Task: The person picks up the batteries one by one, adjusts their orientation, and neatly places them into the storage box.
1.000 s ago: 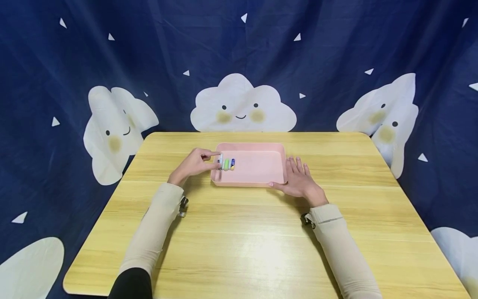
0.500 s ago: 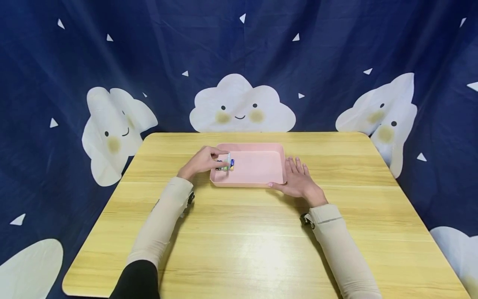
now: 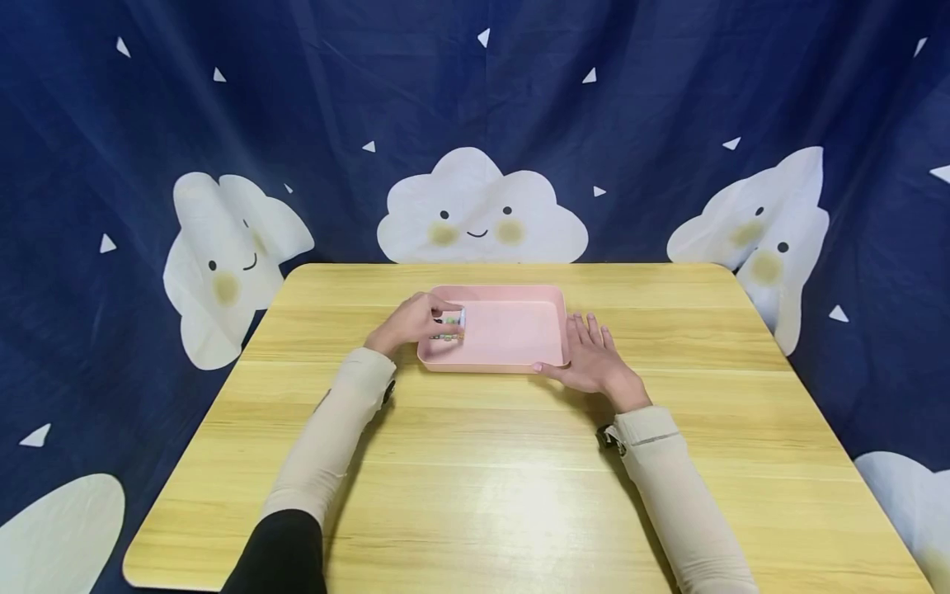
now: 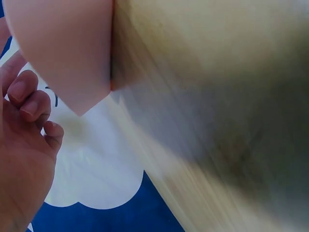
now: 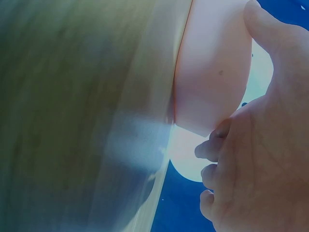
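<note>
My left hand (image 3: 411,321) reaches over the left wall of a shallow pink tray (image 3: 512,369). Between its thumb and index finger it pinches a whitish battery (image 3: 463,318) by the two ends. Several small batteries (image 3: 449,337) lie side by side at the tray's left end, partly covered by the thumb and fingers. My right hand (image 3: 590,363) rests against the tray's right end, fingers straight and thumb on the front corner. In the left wrist view the other fingers (image 4: 30,99) curl loosely outside the tray wall (image 4: 67,43); the battery is out of that view.
The tray stands on a light wooden table (image 3: 475,462), near its far edge. A dark blue curtain (image 3: 334,99) with white clouds hangs behind and on both sides. Each forearm wears a beige sleeve, with a small dark device (image 3: 610,439) at the wrist.
My left hand has moved right with the whitish battery, from the left end of the battery row to its right end, over the blue-and-yellow one. The right hand and tray stay put.
</note>
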Action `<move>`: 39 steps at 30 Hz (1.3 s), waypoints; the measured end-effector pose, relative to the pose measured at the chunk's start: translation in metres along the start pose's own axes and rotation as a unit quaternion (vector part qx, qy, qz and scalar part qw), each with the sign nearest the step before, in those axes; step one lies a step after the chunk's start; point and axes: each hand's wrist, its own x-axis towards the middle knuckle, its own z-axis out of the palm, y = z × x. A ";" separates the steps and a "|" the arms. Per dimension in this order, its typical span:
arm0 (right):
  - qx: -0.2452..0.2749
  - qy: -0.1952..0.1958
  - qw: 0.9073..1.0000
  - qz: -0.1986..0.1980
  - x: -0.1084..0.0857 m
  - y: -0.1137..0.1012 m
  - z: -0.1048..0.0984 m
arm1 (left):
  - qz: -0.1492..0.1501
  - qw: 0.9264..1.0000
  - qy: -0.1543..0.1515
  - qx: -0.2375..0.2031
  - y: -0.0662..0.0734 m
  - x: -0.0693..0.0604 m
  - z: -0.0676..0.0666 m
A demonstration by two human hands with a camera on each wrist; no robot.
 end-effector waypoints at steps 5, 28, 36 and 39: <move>0.003 0.002 1.000 -0.001 0.000 0.001 0.001 | 0.014 0.999 -0.002 0.034 -0.003 0.003 0.005; 0.005 0.001 1.000 0.004 0.001 0.001 0.001 | -0.013 0.989 -0.058 0.135 0.004 0.012 0.015; 0.003 -0.002 1.000 0.005 0.001 0.001 0.001 | -0.004 0.988 -0.062 0.143 0.009 0.013 0.016; 0.005 -0.004 1.000 0.005 0.001 0.001 0.000 | -0.001 0.987 -0.064 0.148 0.009 0.014 0.018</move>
